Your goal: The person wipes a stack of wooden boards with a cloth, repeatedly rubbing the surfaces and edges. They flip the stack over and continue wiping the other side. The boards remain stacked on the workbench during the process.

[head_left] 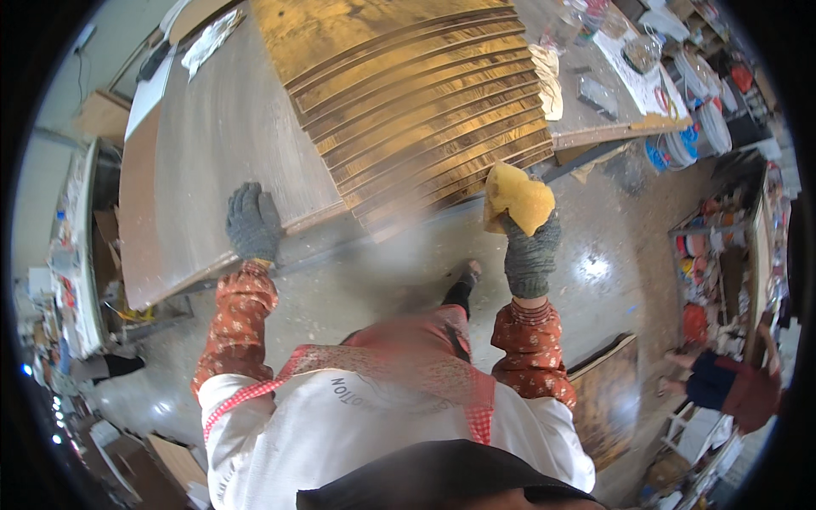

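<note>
My left hand (pixel 252 223), in a grey knit glove, lies flat on the grey-brown tabletop (pixel 229 127) near its front edge, fingers stretched out and nothing held. My right hand (pixel 532 252), in a matching glove, is closed on a crumpled yellow cloth (pixel 520 200). The cloth is at the front right corner of a yellow-brown wooden panel (pixel 425 110) with dark grain; whether it touches the wood I cannot tell. Several raised strips or stacked board edges run across the panel. Its near left corner is blurred by a smudge in the picture.
A pale cloth (pixel 548 81) and a grey rectangular block (pixel 597 95) lie on the table right of the panel. Beyond are a clear jar (pixel 642 53) and buckets (pixel 712 127). A brown board (pixel 614 399) stands low at my right. A person (pixel 735 382) is at far right.
</note>
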### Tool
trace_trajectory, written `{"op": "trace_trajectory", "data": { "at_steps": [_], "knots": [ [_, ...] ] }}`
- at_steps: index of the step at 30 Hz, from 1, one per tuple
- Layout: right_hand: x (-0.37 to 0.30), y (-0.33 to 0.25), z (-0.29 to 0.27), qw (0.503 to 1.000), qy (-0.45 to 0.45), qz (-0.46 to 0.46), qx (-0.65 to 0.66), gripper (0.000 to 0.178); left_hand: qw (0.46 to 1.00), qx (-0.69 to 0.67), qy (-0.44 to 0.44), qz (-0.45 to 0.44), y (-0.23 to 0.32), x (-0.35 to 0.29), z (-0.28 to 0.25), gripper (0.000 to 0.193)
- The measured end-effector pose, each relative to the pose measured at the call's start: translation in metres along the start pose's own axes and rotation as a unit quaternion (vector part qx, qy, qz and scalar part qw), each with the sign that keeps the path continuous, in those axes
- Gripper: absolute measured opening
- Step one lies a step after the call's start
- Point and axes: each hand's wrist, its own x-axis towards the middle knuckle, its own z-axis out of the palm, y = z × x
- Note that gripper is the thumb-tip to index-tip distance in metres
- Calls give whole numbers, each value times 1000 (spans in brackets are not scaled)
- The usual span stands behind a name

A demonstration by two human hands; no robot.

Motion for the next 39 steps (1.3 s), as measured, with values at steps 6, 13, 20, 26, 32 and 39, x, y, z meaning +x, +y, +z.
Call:
{"op": "trace_trajectory", "data": {
  "at_steps": [6, 13, 20, 26, 32, 39],
  "knots": [
    [38, -31, 23, 924, -33, -320, -207, 66, 1000, 25, 1, -17, -3, -3, 2, 32],
    [29, -64, 78, 862, -124, -404, -279, 59, 999, 22, 3, -35, -5, -3, 2, 34],
    [25, -48, 110, 772, -255, -477, -334, 56, 998, 24, -12, -52, -9, -6, 8, 35],
    [131, 1, -1, 880, -96, -307, -350, 57, 998, 28, -4, -50, -7, -7, 8, 33],
    [120, -32, 8, 947, -92, -256, -171, 51, 996, 17, -56, -64, -7, -4, 5, 38],
    [29, -65, 118, 768, -268, -506, -285, 58, 996, 8, -63, -68, -5, -3, 2, 38]
  ]
}}
